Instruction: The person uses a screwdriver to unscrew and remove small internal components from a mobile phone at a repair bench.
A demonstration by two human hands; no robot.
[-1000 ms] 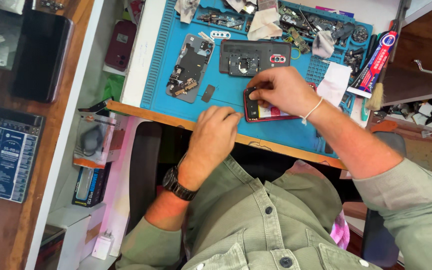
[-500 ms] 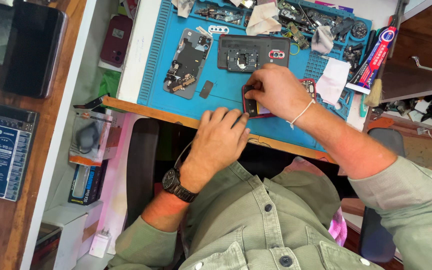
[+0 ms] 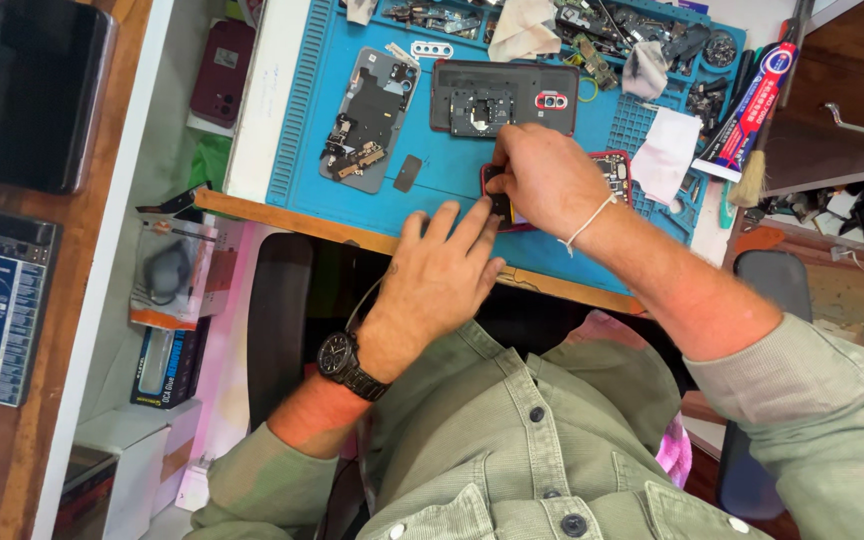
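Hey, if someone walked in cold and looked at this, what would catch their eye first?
Probably the bright blue work mat at the top, strewn with opened phone parts. At its near edge both hands meet over a red-framed phone: the right hand covers it, the left hand, above a black wristwatch, reaches its edge.

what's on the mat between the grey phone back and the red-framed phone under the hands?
Head view: a small dark flat piece lies on the blue mat between the grey phone back and the red-framed phone; otherwise bare mat.

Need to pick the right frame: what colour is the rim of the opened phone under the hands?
Red, on the opened phone beneath the right hand; head view shows it.
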